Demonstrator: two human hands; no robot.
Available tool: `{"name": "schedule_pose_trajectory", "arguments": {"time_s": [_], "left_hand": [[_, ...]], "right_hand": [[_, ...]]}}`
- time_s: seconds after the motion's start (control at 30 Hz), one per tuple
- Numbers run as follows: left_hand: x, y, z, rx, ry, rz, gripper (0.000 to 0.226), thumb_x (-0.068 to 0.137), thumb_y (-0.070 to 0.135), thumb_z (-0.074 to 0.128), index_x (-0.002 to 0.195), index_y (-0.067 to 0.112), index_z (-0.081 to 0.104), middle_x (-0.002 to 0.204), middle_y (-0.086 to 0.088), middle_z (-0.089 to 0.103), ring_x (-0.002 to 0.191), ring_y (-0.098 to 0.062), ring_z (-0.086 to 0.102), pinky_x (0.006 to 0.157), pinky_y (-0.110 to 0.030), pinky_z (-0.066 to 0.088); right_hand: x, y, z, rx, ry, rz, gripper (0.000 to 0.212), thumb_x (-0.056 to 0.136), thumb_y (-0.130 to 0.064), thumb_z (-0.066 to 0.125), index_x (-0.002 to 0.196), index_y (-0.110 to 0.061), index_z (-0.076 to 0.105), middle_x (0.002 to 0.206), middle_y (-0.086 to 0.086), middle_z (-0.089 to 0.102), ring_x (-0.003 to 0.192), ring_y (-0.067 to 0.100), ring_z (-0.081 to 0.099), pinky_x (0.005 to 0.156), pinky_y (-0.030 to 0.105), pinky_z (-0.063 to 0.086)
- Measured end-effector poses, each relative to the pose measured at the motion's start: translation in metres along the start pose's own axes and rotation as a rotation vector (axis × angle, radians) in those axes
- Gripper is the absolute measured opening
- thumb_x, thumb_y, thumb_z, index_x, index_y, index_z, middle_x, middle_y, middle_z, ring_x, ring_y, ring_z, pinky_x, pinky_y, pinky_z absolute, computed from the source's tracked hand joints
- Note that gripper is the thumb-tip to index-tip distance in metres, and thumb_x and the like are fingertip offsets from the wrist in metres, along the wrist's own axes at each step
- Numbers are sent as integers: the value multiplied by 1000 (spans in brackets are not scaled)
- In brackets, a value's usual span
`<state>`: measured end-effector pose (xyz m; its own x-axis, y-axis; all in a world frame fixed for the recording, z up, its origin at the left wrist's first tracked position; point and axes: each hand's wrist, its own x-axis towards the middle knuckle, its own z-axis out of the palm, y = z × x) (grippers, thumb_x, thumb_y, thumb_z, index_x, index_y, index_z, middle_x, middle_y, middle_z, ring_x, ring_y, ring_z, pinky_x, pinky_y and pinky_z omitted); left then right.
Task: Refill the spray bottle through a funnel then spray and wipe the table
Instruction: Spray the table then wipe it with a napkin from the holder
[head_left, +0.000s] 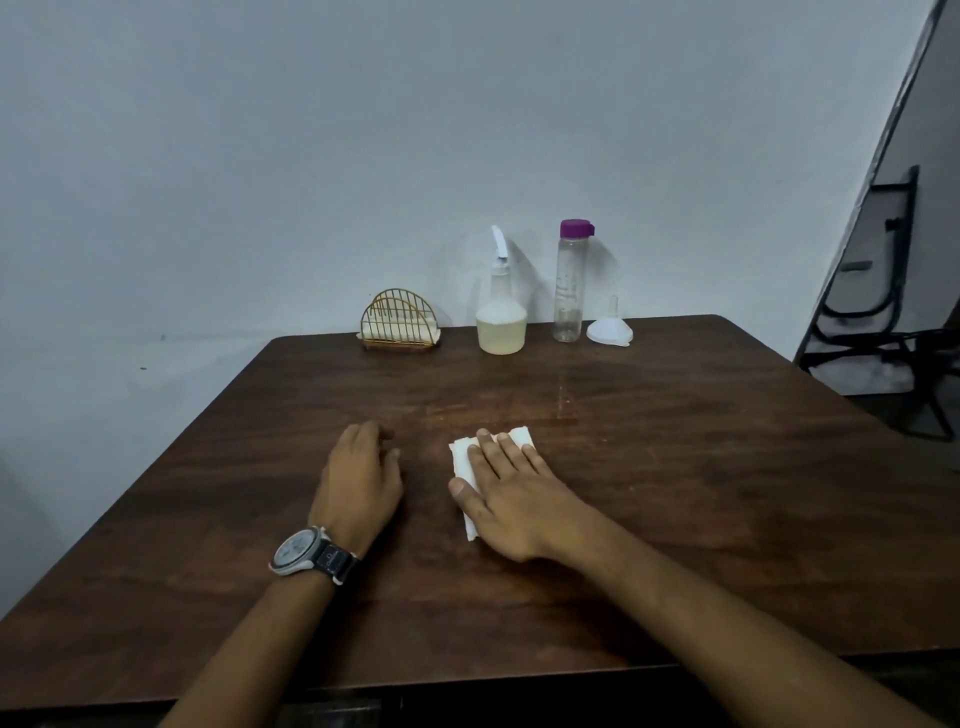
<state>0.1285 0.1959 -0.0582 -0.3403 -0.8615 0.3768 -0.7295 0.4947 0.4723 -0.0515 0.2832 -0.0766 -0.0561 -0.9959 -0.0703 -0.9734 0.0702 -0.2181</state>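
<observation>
Fingers of the right hand lie straight and flat, pressing a folded white tissue onto the table. Left hand rests beside it, loosely curled, holding nothing. Spray bottle stands at the far edge, head fitted, pale liquid in its base. The purple-capped bottle looks empty; the funnel sits mouth down beside it. Judgement: refill complete, spraying probably done, wiping in hand, more tabletop left to cover

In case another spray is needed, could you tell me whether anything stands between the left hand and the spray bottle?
Nothing visible does: only the table surface lies between the left hand and the spray bottle.
</observation>
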Motion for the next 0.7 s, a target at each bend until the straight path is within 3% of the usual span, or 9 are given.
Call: {"name": "schedule_pose_trajectory", "arguments": {"time_s": [0.13,0.33,0.5,0.7], "left_hand": [[10,-2,13,-8,-48,-8,24,96,1,54,118,0,64,117,-19,65,108,-38,61,94,-48,50],[17,-8,18,-134,-34,-22,63,79,-19,50,138,3,56,135,-18,63,127,-34,59,104,-31,42],[25,-10,17,-141,-50,-52,67,79,-20,50,143,2,53,140,-19,61,131,-34,57,110,-36,43],[22,-13,13,-177,-11,-87,64,80,-20,48,138,6,57,120,-18,70,118,-32,63,92,-26,42]], "right_hand": [[28,-7,2,3,-27,-20,66,109,-54,8,167,-22,-1,174,-4,-14,160,19,-16,126,41,-11],[84,-24,-1,22,-22,-9,63,110,-49,9,167,-23,1,175,-4,-12,161,20,-13,128,42,-9],[121,-24,-6,48,-14,35,62,110,-45,11,167,-22,2,175,-3,-10,161,21,-11,129,43,-8],[127,41,-28,6,-10,152,64,110,-47,10,167,-19,-1,175,1,-11,161,25,-7,129,45,-4]]}}
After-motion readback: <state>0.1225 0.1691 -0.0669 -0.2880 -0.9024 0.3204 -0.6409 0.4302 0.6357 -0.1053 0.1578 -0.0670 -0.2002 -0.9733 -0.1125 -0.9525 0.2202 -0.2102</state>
